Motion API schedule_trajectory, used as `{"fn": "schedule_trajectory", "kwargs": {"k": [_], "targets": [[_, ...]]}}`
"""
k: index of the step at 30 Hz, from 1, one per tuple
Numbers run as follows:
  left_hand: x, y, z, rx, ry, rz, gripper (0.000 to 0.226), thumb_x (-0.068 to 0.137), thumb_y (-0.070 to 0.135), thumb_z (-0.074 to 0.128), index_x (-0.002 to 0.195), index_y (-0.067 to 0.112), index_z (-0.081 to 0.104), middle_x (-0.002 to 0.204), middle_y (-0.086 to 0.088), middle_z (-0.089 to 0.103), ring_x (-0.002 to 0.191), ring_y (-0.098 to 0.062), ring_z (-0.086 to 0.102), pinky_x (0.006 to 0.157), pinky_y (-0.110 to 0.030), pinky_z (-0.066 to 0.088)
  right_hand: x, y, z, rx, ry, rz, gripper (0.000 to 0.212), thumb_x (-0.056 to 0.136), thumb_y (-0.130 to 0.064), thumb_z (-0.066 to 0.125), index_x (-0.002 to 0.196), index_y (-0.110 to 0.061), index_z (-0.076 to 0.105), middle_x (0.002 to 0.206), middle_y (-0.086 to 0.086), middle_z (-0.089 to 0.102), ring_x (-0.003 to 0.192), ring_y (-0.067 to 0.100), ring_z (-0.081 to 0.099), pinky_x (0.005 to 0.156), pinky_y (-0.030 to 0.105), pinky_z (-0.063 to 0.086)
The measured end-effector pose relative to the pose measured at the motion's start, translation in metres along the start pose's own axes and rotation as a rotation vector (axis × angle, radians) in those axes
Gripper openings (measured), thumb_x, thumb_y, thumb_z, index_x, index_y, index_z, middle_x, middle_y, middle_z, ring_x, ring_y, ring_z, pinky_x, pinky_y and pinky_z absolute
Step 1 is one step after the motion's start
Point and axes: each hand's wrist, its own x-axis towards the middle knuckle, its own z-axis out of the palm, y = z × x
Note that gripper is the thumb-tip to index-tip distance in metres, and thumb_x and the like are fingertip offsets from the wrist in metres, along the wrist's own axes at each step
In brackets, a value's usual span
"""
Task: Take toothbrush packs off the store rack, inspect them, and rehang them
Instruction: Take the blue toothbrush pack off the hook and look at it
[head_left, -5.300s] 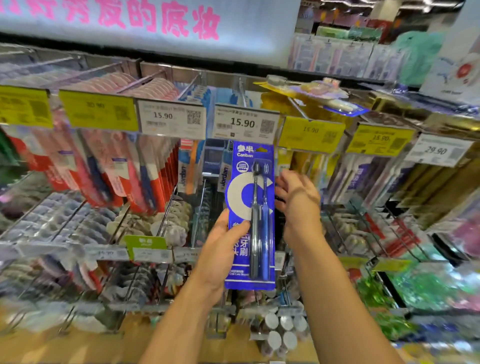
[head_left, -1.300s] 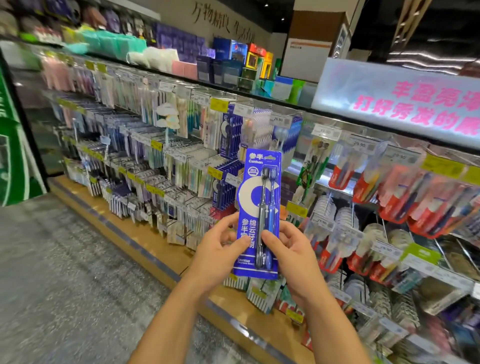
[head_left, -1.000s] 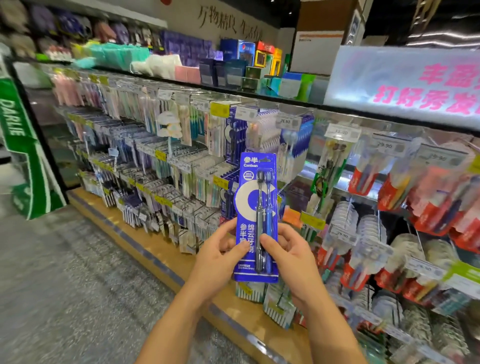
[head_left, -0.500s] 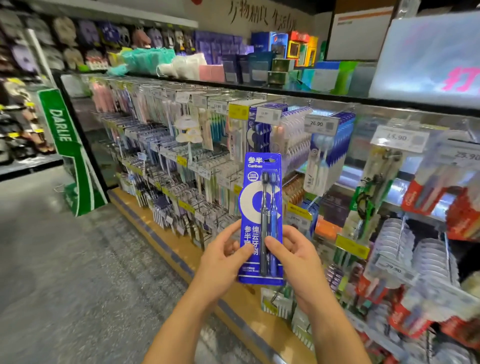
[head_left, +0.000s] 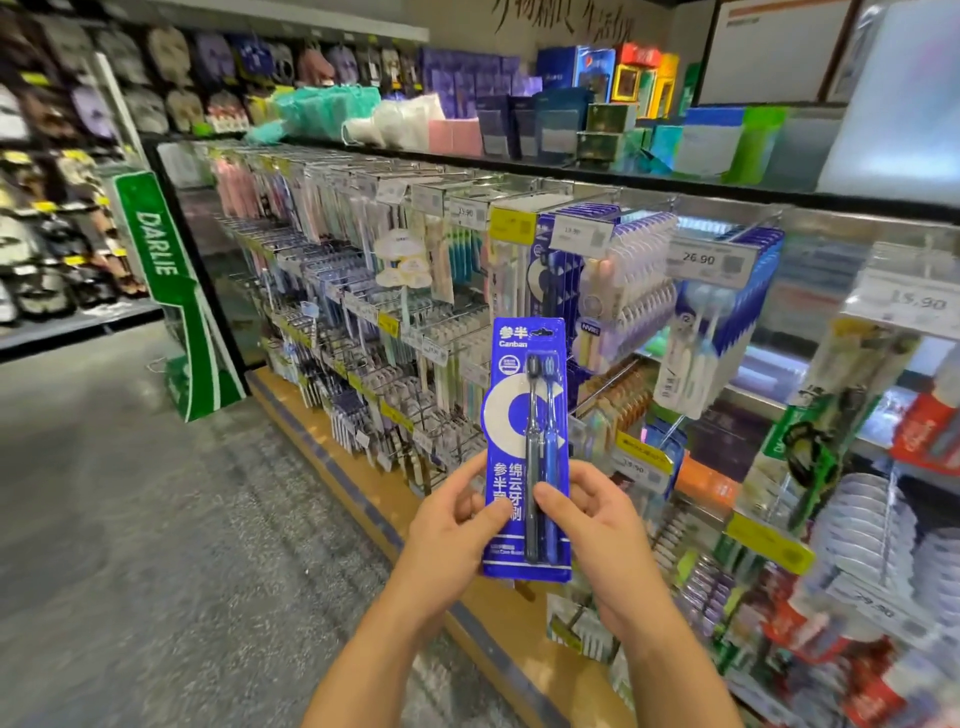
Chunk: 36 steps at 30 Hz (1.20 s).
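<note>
A blue toothbrush pack (head_left: 522, 415) with two dark brushes under clear plastic stands upright in front of me, its printed face toward the camera. My left hand (head_left: 452, 530) pinches its lower left edge, thumb on the front. My right hand (head_left: 597, 525) pinches the lower right edge, thumb across the brush handles. The pack is off the store rack (head_left: 431, 332), which runs along the right with rows of hanging toothbrush packs and price tags.
A green DARLIE sign (head_left: 171, 291) stands at the rack's far end. Boxes and packets (head_left: 561, 119) line the top shelf. A wooden base ledge (head_left: 374, 493) runs under the hooks. Grey aisle floor (head_left: 156, 519) lies to the left, with another stocked shelf (head_left: 52, 182) beyond.
Since the oldest frame the pack has come off its hook under the 15.90 tag. My view has turned left down the aisle. Both hands keep the same hold on the pack's lower part.
</note>
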Motion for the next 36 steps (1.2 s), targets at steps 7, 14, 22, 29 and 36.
{"fn": "schedule_trajectory", "kwargs": {"k": [7, 14, 22, 29, 36], "targets": [[0.028, -0.004, -0.025, -0.019, -0.032, -0.017, 0.046, 0.1, 0.006, 0.06, 0.136, 0.034, 0.056, 0.109, -0.009, 0.079, 0.099, -0.033, 0.076, 0.083, -0.048, 0.063, 0.026, 0.01, 0.02, -0.014, 0.035, 0.026, 0.019, 0.099, -0.008, 0.062, 0.117, -0.008, 0.065, 0.105, 0.011, 0.079, 0.094, 0.03, 0.077, 0.075, 0.037, 0.063], [0.066, -0.004, -0.063, -0.05, -0.16, -0.023, 0.047, 0.1, 0.003, 0.058, 0.134, 0.035, 0.056, 0.107, -0.011, 0.079, 0.097, -0.033, 0.076, 0.076, -0.039, 0.065, 0.058, 0.015, 0.056, -0.072, 0.202, 0.006, 0.015, 0.094, 0.001, 0.065, 0.106, -0.007, 0.068, 0.096, 0.012, 0.079, 0.085, 0.031, 0.077, 0.074, 0.042, 0.063], [0.102, -0.012, -0.142, 0.023, -0.301, -0.03, 0.053, 0.09, 0.019, 0.068, 0.132, 0.05, 0.06, 0.104, -0.02, 0.076, 0.086, -0.024, 0.063, 0.087, -0.055, 0.056, 0.107, 0.007, 0.137, -0.025, 0.395, -0.078, 0.015, 0.097, -0.006, 0.061, 0.108, -0.01, 0.07, 0.098, 0.009, 0.08, 0.082, 0.022, 0.074, 0.076, 0.039, 0.06], [0.121, -0.018, -0.198, -0.01, -0.356, 0.009, 0.049, 0.098, 0.008, 0.064, 0.139, 0.034, 0.054, 0.073, 0.001, 0.059, 0.069, -0.013, 0.056, 0.07, -0.027, 0.048, 0.141, -0.011, 0.2, -0.062, 0.45, -0.162, 0.026, 0.094, 0.006, 0.054, 0.097, -0.014, 0.07, 0.078, 0.002, 0.074, 0.061, 0.013, 0.066, 0.058, 0.027, 0.055], [0.139, -0.013, -0.216, 0.048, -0.383, 0.079, 0.054, 0.093, 0.02, 0.069, 0.143, 0.032, 0.052, 0.068, 0.009, 0.056, 0.063, -0.01, 0.048, 0.066, -0.028, 0.045, 0.16, -0.016, 0.221, -0.002, 0.566, -0.174, 0.008, 0.097, -0.008, 0.06, 0.101, -0.01, 0.067, 0.081, 0.006, 0.073, 0.065, 0.02, 0.068, 0.063, 0.032, 0.057]]}}
